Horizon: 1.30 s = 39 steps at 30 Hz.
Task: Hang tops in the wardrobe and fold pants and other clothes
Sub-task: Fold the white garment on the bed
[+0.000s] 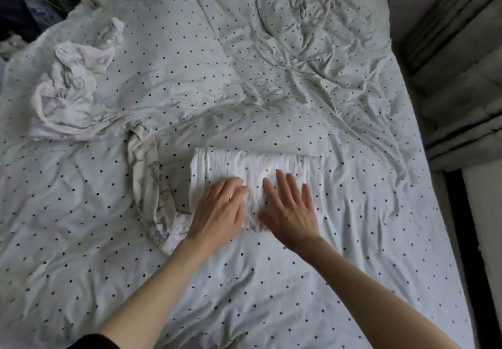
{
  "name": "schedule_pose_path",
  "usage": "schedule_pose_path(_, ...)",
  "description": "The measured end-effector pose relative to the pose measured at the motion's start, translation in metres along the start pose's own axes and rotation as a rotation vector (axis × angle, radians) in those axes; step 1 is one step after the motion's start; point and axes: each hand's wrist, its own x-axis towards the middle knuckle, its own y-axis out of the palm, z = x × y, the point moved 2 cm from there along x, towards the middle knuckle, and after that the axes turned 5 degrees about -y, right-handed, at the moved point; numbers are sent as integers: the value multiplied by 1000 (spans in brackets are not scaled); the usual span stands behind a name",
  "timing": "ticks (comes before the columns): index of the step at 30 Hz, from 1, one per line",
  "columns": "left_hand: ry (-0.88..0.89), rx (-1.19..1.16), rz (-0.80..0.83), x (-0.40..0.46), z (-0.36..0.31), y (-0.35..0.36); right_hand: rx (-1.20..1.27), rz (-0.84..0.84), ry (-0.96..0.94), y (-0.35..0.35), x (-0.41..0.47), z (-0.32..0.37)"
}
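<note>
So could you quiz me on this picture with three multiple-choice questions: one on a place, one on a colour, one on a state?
1. Where does the folded cloth lie?
A. on the bed
B. on a chair
C. on the floor

2. What colour are the sheet's dots?
A. red
B. dark
C. yellow

3. How are the hands?
A. clenched
B. flat on the cloth
C. holding a hanger

Answers: 1 A, the cloth rests on the dotted sheet. 2 B, dots look black. 3 B, the left hand and right hand press it with straight fingers.

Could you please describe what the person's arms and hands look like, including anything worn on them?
Both forearms are bare. The left hand and right hand carry no visible gloves, rings or watch. A dark sleeve edge shows on the left arm at the frame's bottom.
</note>
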Motion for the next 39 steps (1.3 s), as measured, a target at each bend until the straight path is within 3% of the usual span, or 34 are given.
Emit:
schedule_pose_path(2, 3, 117, 54, 7, 8, 7, -15, 41, 11, 13, 3, 0)
schedule_pose_path(7, 52, 323, 390, 12, 41, 33, -45, 92, 1, 25, 24, -6)
schedule_pose_path(9, 53, 323, 504, 17, 55, 40, -89, 128, -7, 21, 43, -12)
schedule_pose_path(13, -15, 207, 577, 59, 70, 35, -39, 240, -109, 3, 77, -35)
schedule_pose_path(18, -99, 199, 905, 120, 73, 38, 76, 367, -97, -20, 107, -51)
schedule_pose_path(20, -69, 243, 870, 122, 71, 45, 40, 424, -93, -20, 117, -50)
schedule_pose_path(23, -17, 309, 663, 105, 68, 55, -34, 422, -93, -12, 118, -41)
schedule_pose_path(28, 12, 279, 439, 69, 62, 56, -47, 204, -85, 0, 90, -29)
schedule_pose_path(31, 47, 268, 452, 51, 59, 49, -97, 133, -128, 8, 60, -16)
schedule_pose_path(34, 79, 336, 546, 27, 56, 52, -129, 177, -126, 22, 39, -11)
schedule_pose_path(39, 46, 344, 538, 40, 58, 63, -136, 194, -49, 37, 64, -20)
